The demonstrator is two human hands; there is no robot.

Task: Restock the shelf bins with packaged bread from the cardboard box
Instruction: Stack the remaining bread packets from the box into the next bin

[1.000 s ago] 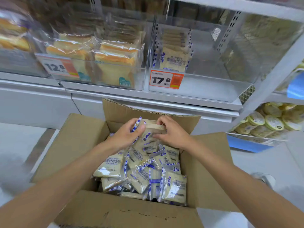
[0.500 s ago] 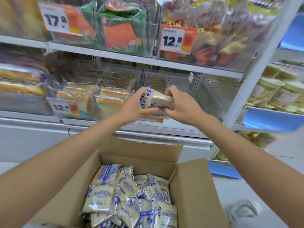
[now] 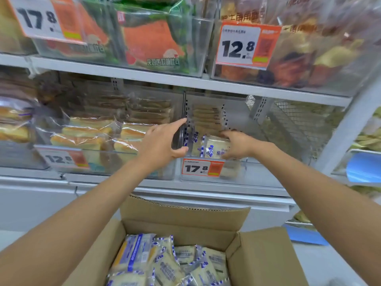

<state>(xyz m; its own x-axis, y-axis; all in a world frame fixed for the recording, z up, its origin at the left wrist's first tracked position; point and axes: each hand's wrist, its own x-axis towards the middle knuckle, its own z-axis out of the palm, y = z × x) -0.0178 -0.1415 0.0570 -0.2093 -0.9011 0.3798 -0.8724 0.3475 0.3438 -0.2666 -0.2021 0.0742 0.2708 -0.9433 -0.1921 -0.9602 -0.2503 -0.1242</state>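
Observation:
The open cardboard box (image 3: 185, 215) lies below me, with several blue-and-white bread packets (image 3: 175, 261) inside. Above it on the shelf stands a clear bin (image 3: 250, 172) with a 17.8 price tag (image 3: 203, 167). My right hand (image 3: 237, 144) reaches into the bin, its fingers curled on a few bread packets (image 3: 214, 148) at the front left. More of the same packets (image 3: 206, 118) are stacked at the back of the bin. My left hand (image 3: 162, 141) is spread at the bin's left wall, its index finger pointing along the top edge, holding nothing.
A neighbouring bin of toast slices (image 3: 92, 131) with a 12.8 tag (image 3: 59, 158) sits to the left. The upper shelf holds bins of red-and-green packs (image 3: 152, 38) and mixed breads (image 3: 309, 54). Wire mesh (image 3: 299, 124) closes the right side, with a blue tray (image 3: 362, 168) beyond.
Both hands lifted packets out of the box and carried them up and forward into the 17.8 bin. My left hand has let go and spread out; the right still holds them.

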